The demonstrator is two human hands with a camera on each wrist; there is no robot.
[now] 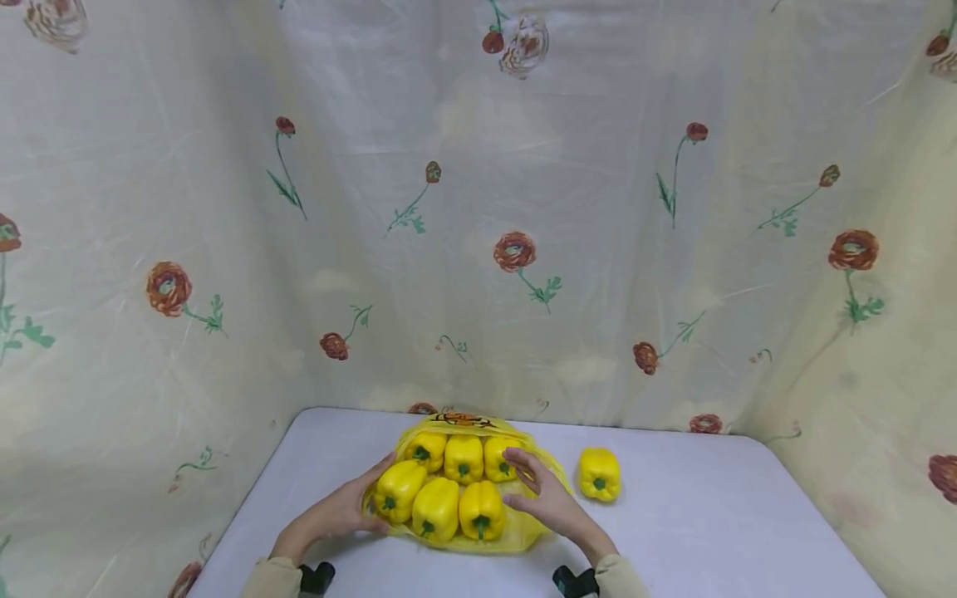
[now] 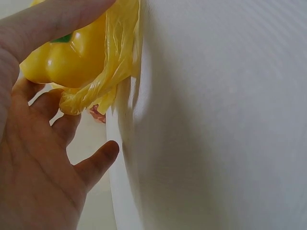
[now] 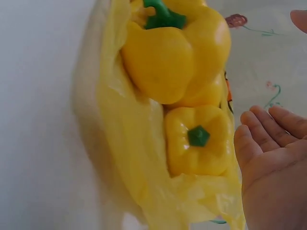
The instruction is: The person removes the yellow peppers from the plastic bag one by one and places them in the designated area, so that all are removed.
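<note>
In the head view, several yellow bell peppers [image 1: 435, 508] with green stems lie in two rows in the mouth of a yellow plastic bag [image 1: 523, 531]. My left hand [image 1: 345, 503] is at the bag's left side, thumb in front and fingers behind. The left wrist view shows its spread fingers beside a bell pepper [image 2: 72, 60] and the crumpled bag edge [image 2: 120, 43]. My right hand [image 1: 549, 498] is over the bag's right part, thumb and fingers apart, holding nothing. In the right wrist view its palm faces the bell peppers [image 3: 199, 139].
One more yellow bell pepper [image 1: 599, 475] stands outside the bag, to the right of my right hand. Everything lies on a white-covered table [image 1: 695, 515]. A flower-patterned curtain [image 1: 583, 332] hangs behind the table and on both sides.
</note>
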